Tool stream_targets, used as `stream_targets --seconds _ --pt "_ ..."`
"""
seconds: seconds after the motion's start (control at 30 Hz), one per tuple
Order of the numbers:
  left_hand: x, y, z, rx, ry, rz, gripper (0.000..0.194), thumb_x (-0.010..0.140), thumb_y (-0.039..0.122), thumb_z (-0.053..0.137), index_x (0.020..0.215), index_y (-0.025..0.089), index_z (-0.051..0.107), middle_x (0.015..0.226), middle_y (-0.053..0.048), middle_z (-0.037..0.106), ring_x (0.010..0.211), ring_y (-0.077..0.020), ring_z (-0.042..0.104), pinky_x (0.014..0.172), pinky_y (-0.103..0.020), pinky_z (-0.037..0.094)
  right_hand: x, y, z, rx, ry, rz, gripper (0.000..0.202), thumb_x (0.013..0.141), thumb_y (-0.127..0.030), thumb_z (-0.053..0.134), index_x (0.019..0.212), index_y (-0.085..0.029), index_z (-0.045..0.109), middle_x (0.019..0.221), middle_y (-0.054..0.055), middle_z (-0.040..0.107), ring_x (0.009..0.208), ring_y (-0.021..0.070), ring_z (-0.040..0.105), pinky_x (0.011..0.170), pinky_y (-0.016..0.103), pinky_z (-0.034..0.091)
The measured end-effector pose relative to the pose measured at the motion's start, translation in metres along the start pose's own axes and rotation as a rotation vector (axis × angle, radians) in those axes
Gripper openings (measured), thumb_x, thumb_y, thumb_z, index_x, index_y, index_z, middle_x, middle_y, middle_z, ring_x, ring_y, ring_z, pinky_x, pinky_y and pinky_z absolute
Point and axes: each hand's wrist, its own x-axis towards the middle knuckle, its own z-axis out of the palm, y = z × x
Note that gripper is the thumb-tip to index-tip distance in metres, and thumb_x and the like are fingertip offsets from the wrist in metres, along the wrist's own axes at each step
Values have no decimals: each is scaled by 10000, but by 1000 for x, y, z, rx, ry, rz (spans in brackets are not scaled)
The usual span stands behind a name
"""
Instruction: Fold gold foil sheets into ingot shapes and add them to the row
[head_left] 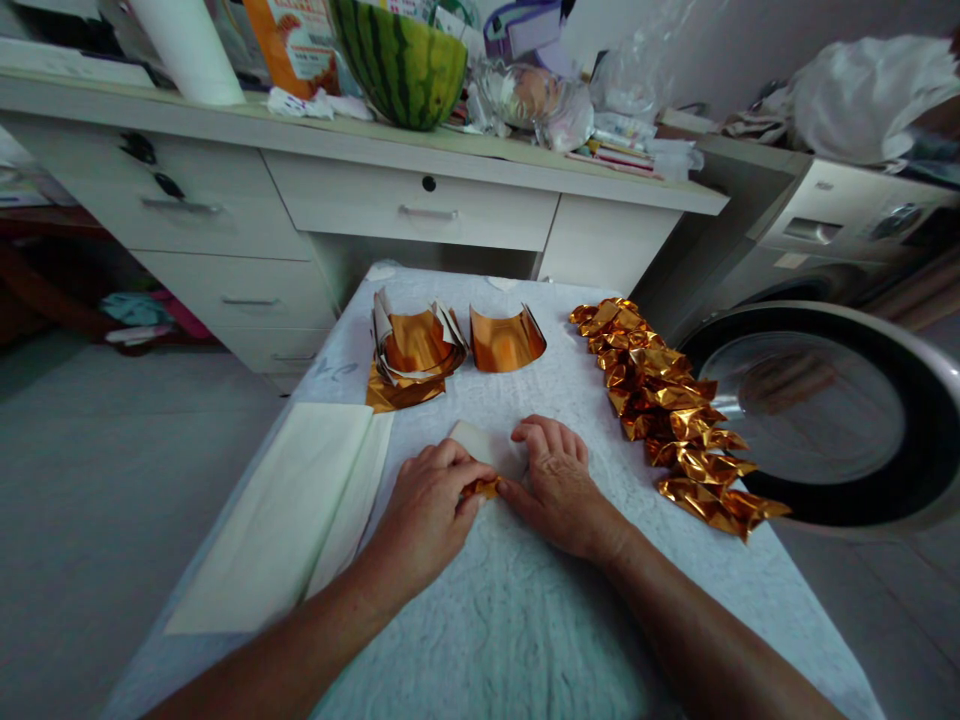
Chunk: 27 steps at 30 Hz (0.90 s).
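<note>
A sheet of gold foil paper lies on the cloth-covered table between my hands, its pale back facing up and its near edge turned over to show gold. My left hand pinches the folded gold edge between thumb and fingers. On the other side, my right hand holds the sheet, its thumb at the fold and its bent fingers over the right edge. Beyond the hands sit a stack of curled gold foil sheets and one separate curled gold sheet. Folded gold foil pieces form a long row at the right.
White folded paper covers the table's left side. Behind stands a white drawer desk bearing a cut watermelon, a paper roll and plastic bags. At the right, a washing machine's open round door hangs close to the table edge.
</note>
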Motion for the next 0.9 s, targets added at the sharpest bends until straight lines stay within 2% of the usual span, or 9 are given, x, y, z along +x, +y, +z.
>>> stream_targets --seconds 0.23,0.5,0.57,0.67,0.77,0.83,0.9 --pt "0 -1 1 -1 -1 -4 277 840 118 588 1012 283 729 975 -31 615 956 -218 575 879 -399 446 0 11 -3 7 -24 -2 485 811 -250 609 1274 -224 466 1410 125 443 1313 301 366 1084 514 285" --pt "-2 -1 0 -6 17 25 297 843 88 577 1036 262 720 975 -36 616 954 -217 572 865 -401 442 1 17 -8 14 -39 -46 480 793 -139 507 1266 -179 436 1399 139 461 1323 279 372 1101 486 272" --pt "-3 -1 0 0 11 34 299 848 89 572 1046 258 717 974 -38 615 957 -218 571 860 -399 441 1 17 -9 25 -23 -42 439 824 -173 497 1257 -157 427 1356 146 484 1280 282 401 1082 481 292" --pt "-3 -1 -1 13 7 56 280 862 108 562 1037 263 716 968 -35 612 938 -215 570 853 -400 439 0 16 -7 29 16 -48 428 890 -354 516 1253 -147 425 1299 152 507 1213 293 434 1038 476 332" --pt "-2 0 -2 7 6 70 239 885 149 550 1012 265 715 955 -30 613 920 -211 573 854 -401 442 1 14 -1 -15 65 -69 519 864 -495 567 1233 -154 441 1297 159 507 1200 308 435 1026 484 333" --pt "0 -1 -3 -25 10 74 230 892 160 538 1012 257 709 947 -30 611 919 -207 576 860 -390 452 1 13 2 -42 78 -72 555 836 -539 599 1216 -160 456 1300 161 508 1198 316 433 1023 495 328" --pt "1 -2 -3 -44 69 69 238 884 154 532 1041 240 688 970 -38 601 950 -210 571 883 -381 460 2 13 4 -51 83 -69 556 827 -555 609 1200 -166 471 1301 159 509 1194 320 434 1018 500 326"
